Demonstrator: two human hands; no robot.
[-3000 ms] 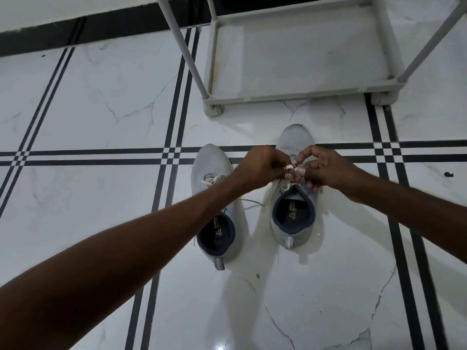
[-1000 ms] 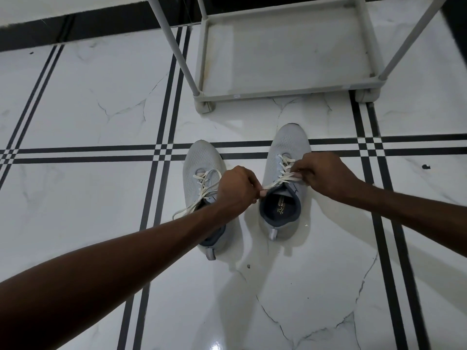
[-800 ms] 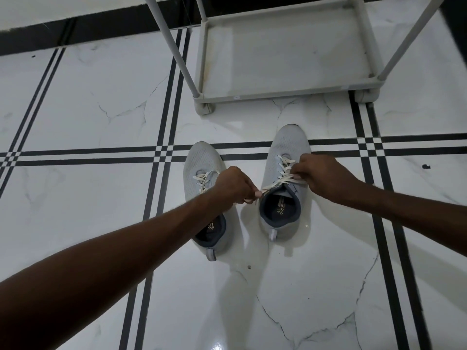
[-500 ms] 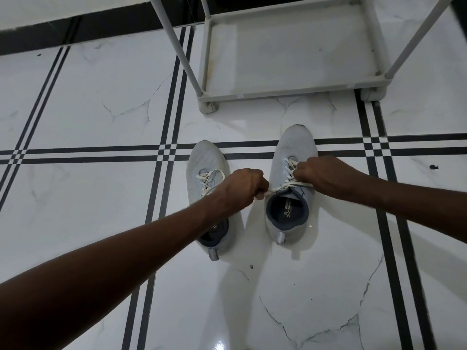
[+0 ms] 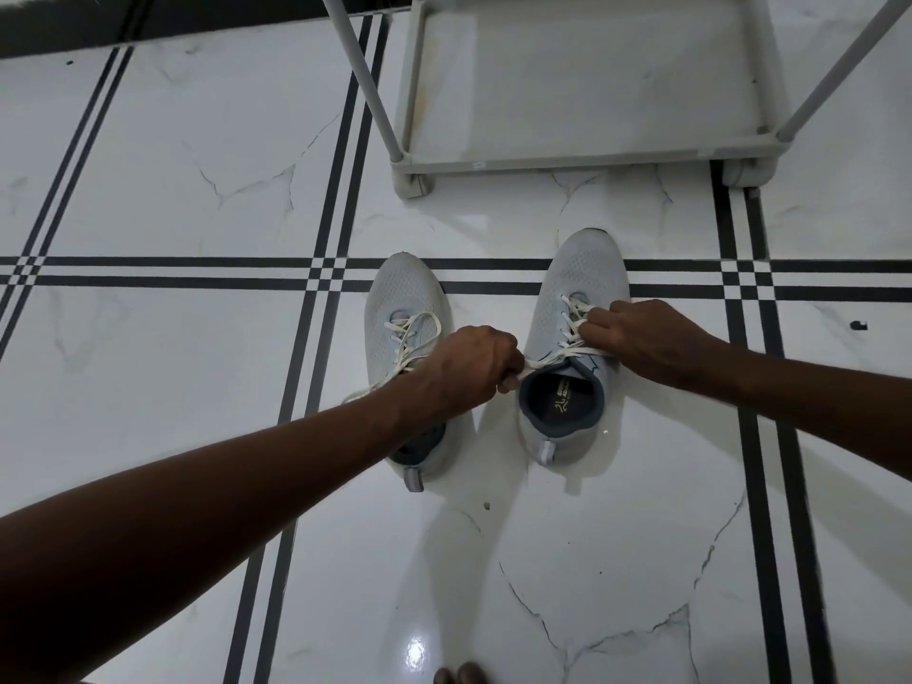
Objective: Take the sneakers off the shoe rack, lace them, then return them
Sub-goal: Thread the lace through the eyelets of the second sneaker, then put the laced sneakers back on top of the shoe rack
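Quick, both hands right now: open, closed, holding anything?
Left hand: closed, pinching the lace end of the right-side sneaker.
Right hand: fingers curled on that sneaker's crossed laces.

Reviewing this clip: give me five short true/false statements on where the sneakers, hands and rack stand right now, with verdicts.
1. Both sneakers stand on the floor. True.
2. The left hand pulls a lace end of the right sneaker. True.
3. The right hand rests on the left sneaker. False: it is on the right sneaker's laces.
4. The shoe rack shelf in view holds a sneaker. False: none is on it.
5. The sneakers' toes point toward the rack. True.
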